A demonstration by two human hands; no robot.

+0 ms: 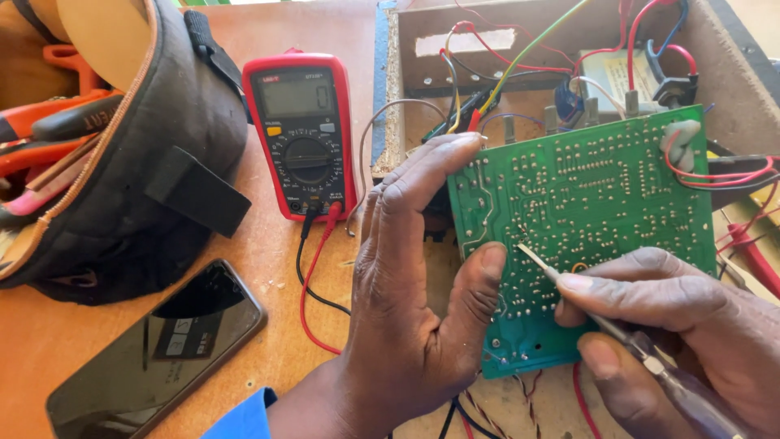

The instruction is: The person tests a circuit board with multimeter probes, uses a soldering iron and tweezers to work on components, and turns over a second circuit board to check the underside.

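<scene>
Green circuit board (581, 236), right of centre, tilted up over the bench (268, 268): thin, stiff, light, fragile. Left hand (414, 301) pinches its left edge, the safest hold. Right hand (674, 325) closed on probe (617, 329), tip on solder side.

Bare strip of wooden table (268, 268) lying open between phone (158, 349) and left hand (414, 301); red and black leads (313, 268) trailing across it. Multimeter (302, 134) blocking behind, tool bag (122, 154) crowding far left. Circuit board (581, 236) standing tilted, filling centre right. Tangled wires (528, 57) choking wooden box (398, 97) above board. Right hand (691, 325) occupying lower right corner.
</scene>
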